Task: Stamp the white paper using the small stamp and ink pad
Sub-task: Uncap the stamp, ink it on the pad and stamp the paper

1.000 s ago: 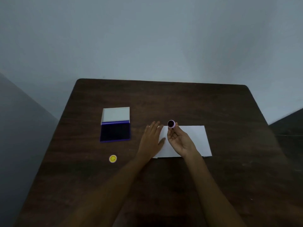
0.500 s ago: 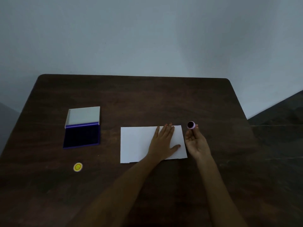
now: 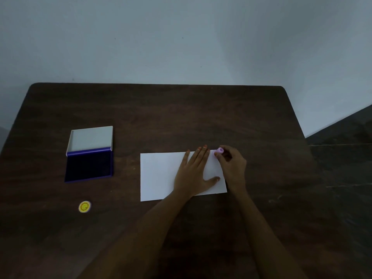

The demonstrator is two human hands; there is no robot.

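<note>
Dark table (image 3: 181, 117); open ink pad (image 3: 89, 165) and yellow cap (image 3: 84, 206) well left, clear of both hands. White paper (image 3: 161, 176) centre — left hand (image 3: 194, 174) flat on it, fingers barely spread. Right hand (image 3: 233, 168) pinches small stamp (image 3: 219, 151) at the paper's far right corner.

The scene is seen from one head camera only, placed above the near edge of the desk (image 3: 181, 117), facing forward and down; the far edge and the wall (image 3: 181, 37) are included.
</note>
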